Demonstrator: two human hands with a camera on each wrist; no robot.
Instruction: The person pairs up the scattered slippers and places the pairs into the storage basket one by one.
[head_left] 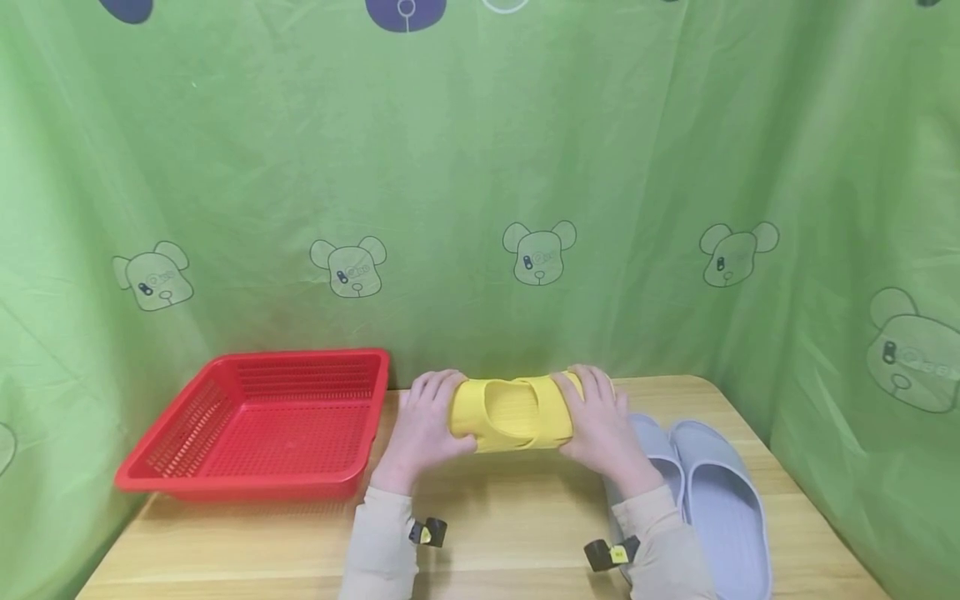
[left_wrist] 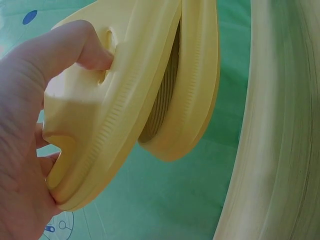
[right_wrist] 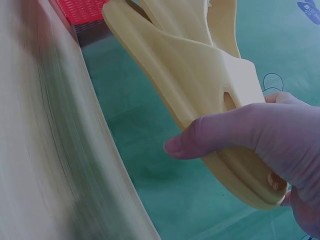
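Observation:
A pair of yellow slippers is held up over the far part of the table, lying crosswise between both hands. My left hand grips the left end. In the left wrist view its thumb bends over the strap of one slipper, and a narrow gap shows between the two slippers. The right end is gripped by my right hand. The right wrist view shows that thumb lying across a slipper's side, with the other fingers mostly hidden behind it.
A red plastic basket sits at the left on the wooden table. At the right lies a pair of grey-blue slippers, one partly hidden by the right forearm. A green curtain with bear prints surrounds the table's back and sides.

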